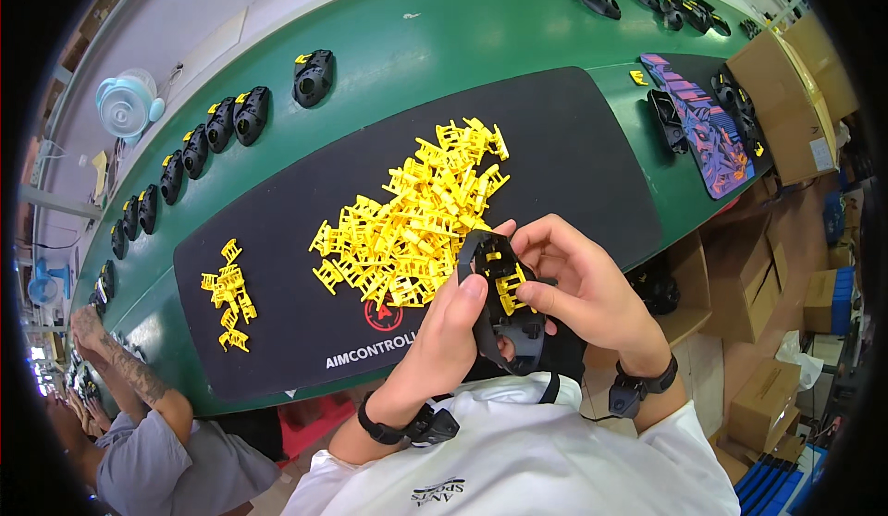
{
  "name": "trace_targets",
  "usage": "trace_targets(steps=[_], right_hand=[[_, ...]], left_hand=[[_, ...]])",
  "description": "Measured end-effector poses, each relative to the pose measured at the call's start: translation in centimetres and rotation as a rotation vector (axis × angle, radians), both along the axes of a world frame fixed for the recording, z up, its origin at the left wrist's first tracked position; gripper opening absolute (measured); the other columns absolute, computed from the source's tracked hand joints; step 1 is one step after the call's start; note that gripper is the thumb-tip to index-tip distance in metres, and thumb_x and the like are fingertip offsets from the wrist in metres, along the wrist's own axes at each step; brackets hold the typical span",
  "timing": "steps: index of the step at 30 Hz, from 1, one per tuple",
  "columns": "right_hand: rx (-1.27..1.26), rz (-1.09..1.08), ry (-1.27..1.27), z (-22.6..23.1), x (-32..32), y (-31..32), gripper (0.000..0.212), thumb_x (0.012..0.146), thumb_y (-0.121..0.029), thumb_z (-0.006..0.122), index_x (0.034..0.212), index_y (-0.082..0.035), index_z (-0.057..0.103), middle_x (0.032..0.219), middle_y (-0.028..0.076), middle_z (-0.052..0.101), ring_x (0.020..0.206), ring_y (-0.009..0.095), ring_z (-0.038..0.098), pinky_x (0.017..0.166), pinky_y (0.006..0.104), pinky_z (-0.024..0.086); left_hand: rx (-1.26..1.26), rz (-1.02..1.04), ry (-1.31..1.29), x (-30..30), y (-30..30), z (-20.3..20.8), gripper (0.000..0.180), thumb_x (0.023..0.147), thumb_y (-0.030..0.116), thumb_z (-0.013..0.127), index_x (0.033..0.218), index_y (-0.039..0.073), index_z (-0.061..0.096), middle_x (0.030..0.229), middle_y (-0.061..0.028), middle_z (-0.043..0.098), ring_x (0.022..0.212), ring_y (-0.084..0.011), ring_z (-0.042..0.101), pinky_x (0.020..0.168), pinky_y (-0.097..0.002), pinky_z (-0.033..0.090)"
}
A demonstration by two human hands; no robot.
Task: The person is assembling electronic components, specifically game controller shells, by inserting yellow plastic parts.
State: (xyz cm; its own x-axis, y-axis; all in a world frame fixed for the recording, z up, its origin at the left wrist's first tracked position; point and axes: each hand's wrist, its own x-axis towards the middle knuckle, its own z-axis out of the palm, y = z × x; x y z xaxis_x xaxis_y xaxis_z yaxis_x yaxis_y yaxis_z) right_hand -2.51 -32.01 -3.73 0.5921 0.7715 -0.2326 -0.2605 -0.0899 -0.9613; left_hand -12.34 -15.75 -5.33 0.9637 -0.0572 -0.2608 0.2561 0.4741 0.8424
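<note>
The left hand [444,331] holds a black shell [504,308] up in front of the chest, its fingers [474,287] curled shut around the shell's left edge. The right hand [578,285] closes on the same shell from the other side, thumb and forefinger pinched on a yellow clip [509,287] that sits in the shell's open face. Both hands hang just above the near edge of the black mat [573,146].

Just beyond the fingers, on the mat, lies a big heap of yellow clips [412,211], its near edge almost touching the shell. Well to the left of the fingers a smaller pile [229,294] lies on the same mat. The mat rests on a green bench [435,35]. Far beyond the fingers to the left, a row of black shells [199,146] with yellow bits runs along the bench; more of them [666,3] stand far off to the right. A patterned mat [708,128] lies to the right, with cardboard boxes [800,100] past it. At the lower left another person's arm [129,368] rests by the bench.
</note>
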Motion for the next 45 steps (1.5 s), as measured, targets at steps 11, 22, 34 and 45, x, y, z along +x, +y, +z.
trace_targets(steps=[11,22,34,45], right_hand=[[0.071,-0.002,0.02,-0.7,-0.3,0.0,0.031,0.096,-0.001,0.063,0.123,0.0,0.049,0.103,0.004,0.059,0.099,0.01,0.06,0.081,0.0249,0.054],[0.047,-0.002,0.217,-1.9,0.3,0.0,0.04,0.094,-0.009,0.069,0.125,-0.002,0.046,0.084,0.001,0.056,0.066,0.004,0.055,0.051,0.0197,0.046],[-0.069,0.043,0.226,-0.6,0.8,-0.4,0.041,0.091,-0.01,0.071,0.124,-0.005,0.046,0.125,0.012,0.06,0.096,0.008,0.063,0.08,0.022,0.054],[-0.06,0.09,0.253,-0.3,1.2,-1.3,0.04,0.089,-0.003,0.07,0.119,-0.004,0.044,0.11,0.007,0.065,0.087,0.007,0.065,0.07,0.0208,0.056]], left_hand=[[0.028,0.013,-0.023,-0.1,0.7,0.0,0.065,0.102,0.044,0.033,0.155,0.008,0.023,0.118,-0.0122,0.058,0.083,-0.0135,0.065,0.059,-0.0227,0.054],[-0.145,0.076,0.115,1.1,-0.6,0.1,0.077,0.1,0.063,0.028,0.146,0.002,0.036,0.115,-0.026,0.063,0.079,-0.0345,0.073,0.067,-0.0373,0.063],[-0.145,0.012,0.097,1.1,-0.4,-0.3,0.079,0.098,0.068,0.031,0.145,0.005,0.033,0.116,-0.021,0.062,0.078,-0.0296,0.073,0.046,-0.0289,0.054],[-0.072,0.005,0.073,1.3,-1.2,0.4,0.075,0.1,0.063,0.032,0.147,0.005,0.031,0.112,-0.0191,0.062,0.072,-0.0257,0.073,0.041,-0.0268,0.051]])
